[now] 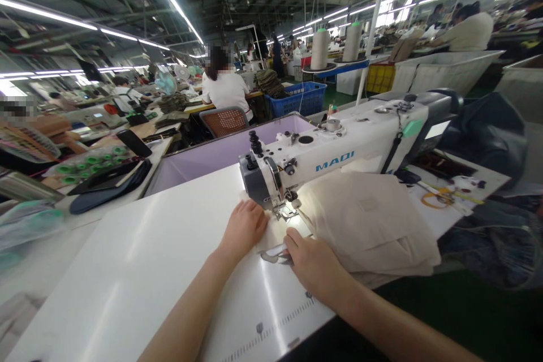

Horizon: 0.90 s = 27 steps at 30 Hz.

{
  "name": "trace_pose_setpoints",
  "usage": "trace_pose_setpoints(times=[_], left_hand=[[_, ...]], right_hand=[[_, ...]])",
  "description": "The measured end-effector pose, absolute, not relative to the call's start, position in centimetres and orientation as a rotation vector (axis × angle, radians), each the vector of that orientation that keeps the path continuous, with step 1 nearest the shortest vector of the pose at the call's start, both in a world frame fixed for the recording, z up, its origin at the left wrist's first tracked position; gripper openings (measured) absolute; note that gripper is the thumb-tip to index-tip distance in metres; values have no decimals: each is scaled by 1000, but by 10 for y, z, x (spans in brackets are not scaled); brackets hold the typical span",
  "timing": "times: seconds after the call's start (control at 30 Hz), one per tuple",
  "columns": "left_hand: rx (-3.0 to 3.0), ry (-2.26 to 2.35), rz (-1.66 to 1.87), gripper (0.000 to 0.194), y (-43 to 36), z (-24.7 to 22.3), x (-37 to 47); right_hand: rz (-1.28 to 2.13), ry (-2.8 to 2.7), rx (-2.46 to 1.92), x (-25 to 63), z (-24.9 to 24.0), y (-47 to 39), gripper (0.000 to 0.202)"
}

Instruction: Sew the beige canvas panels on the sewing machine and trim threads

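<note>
A white sewing machine [339, 150] marked MAQI stands on a white table. Left of its needle, my left hand [246, 225] lies on a small piece of pale cloth [275, 233], fingers bent and close together. In front of the presser foot, my right hand [309, 257] pinches the near edge of this cloth, thumb and fingers closed. A dark, pointed bit shows under that hand, too small to name. Beige folded fabric [365, 218] lies in a stack under the machine's arm, right of my right hand. My left fingertips are partly hidden by the machine head.
The white tabletop [139, 260] spreads to the left. Orange-handled scissors [436, 198] lie at the table's right end. Two thread cones [320, 50] stand behind the machine. A blue crate [301, 99] and a seated co-worker [227, 87] are farther back. Green-ended spools [89, 164] lie on the left table.
</note>
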<state>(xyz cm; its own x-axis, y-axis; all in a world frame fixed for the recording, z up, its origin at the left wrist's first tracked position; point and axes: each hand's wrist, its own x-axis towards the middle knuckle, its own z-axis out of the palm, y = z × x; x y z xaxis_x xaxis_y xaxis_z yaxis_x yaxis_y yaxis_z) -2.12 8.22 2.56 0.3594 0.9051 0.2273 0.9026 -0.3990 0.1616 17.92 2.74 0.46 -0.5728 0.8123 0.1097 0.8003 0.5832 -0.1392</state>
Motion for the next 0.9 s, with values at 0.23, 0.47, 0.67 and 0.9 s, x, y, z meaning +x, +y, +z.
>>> trace_pose_setpoints(times=[0.23,0.47,0.67,0.9], left_hand=[[2794,1202,527,34,19,17,-11],[2802,1206,450,35,33,18,-20],[2780,1233,491,36,45,22,-21],[2778,1290,444,34,60,25,-23]], right_hand=[[164,-2695,-1365,186,12,19,30],[211,-2683,-1365,183,16,30,34],[244,-2661,-1372,179,22,43,34],[230,-2605,-1390,176,20,41,30]])
